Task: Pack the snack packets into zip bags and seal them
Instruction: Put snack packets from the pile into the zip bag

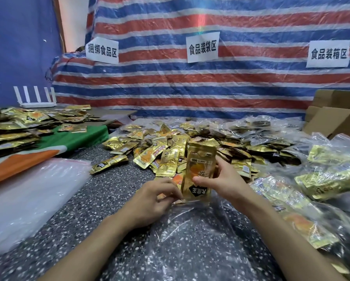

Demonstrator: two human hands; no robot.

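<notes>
My right hand (224, 183) grips a small stack of gold snack packets (199, 173), held upright, thumb across the front. My left hand (156, 197) pinches the stack's lower left edge, where the mouth of a clear zip bag (190, 244) lies. That bag spreads flat toward me on the speckled table (109, 191), between my forearms. A big heap of loose gold packets (170, 151) lies just beyond my hands.
A pile of empty clear zip bags (28, 195) lies at the left. Filled zip bags (316, 183) of packets are stacked at the right. More gold packets (13, 126) cover a green and orange cloth (72, 138) far left. Cardboard boxes (336, 116) stand back right, a white router (36, 98) back left.
</notes>
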